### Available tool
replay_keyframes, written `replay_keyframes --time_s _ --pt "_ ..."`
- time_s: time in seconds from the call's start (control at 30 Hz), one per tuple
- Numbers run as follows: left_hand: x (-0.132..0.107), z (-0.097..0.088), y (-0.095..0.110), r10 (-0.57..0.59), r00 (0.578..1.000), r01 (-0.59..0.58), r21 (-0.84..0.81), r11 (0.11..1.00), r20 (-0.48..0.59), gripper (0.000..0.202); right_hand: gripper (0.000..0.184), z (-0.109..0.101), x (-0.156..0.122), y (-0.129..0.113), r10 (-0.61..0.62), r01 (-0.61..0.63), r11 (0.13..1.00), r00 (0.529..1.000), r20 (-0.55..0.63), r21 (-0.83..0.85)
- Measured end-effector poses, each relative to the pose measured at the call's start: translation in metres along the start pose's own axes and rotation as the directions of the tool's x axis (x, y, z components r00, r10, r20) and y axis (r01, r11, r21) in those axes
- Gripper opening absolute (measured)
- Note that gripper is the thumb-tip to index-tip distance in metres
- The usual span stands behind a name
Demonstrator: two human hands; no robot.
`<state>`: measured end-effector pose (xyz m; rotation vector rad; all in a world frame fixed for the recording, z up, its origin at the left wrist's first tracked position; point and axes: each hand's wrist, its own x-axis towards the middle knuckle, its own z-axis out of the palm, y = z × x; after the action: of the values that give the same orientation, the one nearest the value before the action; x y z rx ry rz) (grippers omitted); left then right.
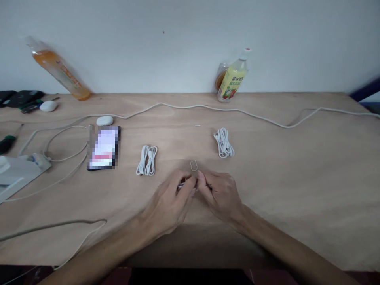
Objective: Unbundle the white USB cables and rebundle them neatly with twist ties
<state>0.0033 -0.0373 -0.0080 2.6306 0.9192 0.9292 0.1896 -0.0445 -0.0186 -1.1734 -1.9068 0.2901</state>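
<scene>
Near the front middle of the table, my two hands meet with their fingertips close together. My left hand [169, 200] is closed around a white cable [181, 185], of which only a short stretch shows between the fingers. My right hand [221, 194] is closed in a pinch, thumb against the bent fingers; what it grips is hidden. Just beyond the fingertips is a thin, pale U-shaped strand [193, 166]; whether the hands touch it I cannot tell. A coiled white cable [147, 160] lies to the left, and another coiled white cable [224, 142] lies farther back on the right.
A phone [103, 148] and white earbud case [105, 120] lie at left. A long white cord [184, 107] crosses the table [297, 166]. An orange drink bottle [61, 73] and yellow drink bottle [233, 79] stand by the wall. A white box [20, 178] sits far left.
</scene>
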Motion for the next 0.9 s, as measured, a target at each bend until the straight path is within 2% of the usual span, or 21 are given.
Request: replay_keyframes --time_s 0.13,0.2,0.27,0.33,0.43,0.53,0.63,0.73,0.8,0.9 --pt "0.004 0.000 -0.002 0.150 0.987 -0.125 0.296 0.947 -0.063 0.027 0.048 -0.002 0.000 -0.008 0.218 -0.241 0.950 0.967 0.129 0.197" --pt "0.007 -0.001 -0.003 0.180 0.983 -0.154 0.348 0.925 -0.045 0.027 0.050 -0.003 0.001 -0.009 0.267 -0.312 0.913 0.944 0.194 0.263" --pt "0.009 -0.001 -0.004 0.180 0.983 -0.165 0.338 0.927 -0.015 0.030 0.052 -0.003 0.001 -0.009 0.263 -0.319 0.908 0.939 0.221 0.272" --pt "0.008 0.001 -0.005 0.154 0.988 -0.152 0.307 0.940 0.018 0.037 0.052 -0.002 0.001 -0.005 0.202 -0.238 0.946 0.963 0.176 0.218" --pt "0.005 0.005 -0.006 0.055 0.997 -0.064 0.215 0.975 0.050 0.043 0.048 0.002 0.000 0.002 0.028 -0.029 0.999 0.999 0.039 0.037" --pt "0.002 0.005 -0.005 -0.093 0.991 0.093 0.011 0.996 0.098 0.041 0.043 0.005 -0.002 0.008 -0.150 0.142 0.978 0.988 -0.042 -0.151" --pt "0.002 0.000 -0.002 -0.234 0.949 0.285 -0.258 0.923 0.212 0.034 0.037 0.004 -0.001 0.012 -0.271 0.249 0.927 0.962 -0.040 -0.279" --pt "0.004 -0.006 0.002 -0.293 0.903 0.409 -0.417 0.812 0.315 0.034 0.043 0.002 0.001 0.012 -0.359 0.329 0.875 0.933 -0.019 -0.356" --pt "0.003 -0.006 0.003 -0.287 0.901 0.411 -0.428 0.805 0.326 0.036 0.047 0.001 0.002 0.011 -0.363 0.337 0.881 0.932 -0.017 -0.331" --pt "0.000 -0.001 0.001 -0.207 0.954 0.265 -0.282 0.922 0.218 0.033 0.047 0.002 0.004 0.008 -0.233 0.221 0.956 0.971 -0.044 -0.191"
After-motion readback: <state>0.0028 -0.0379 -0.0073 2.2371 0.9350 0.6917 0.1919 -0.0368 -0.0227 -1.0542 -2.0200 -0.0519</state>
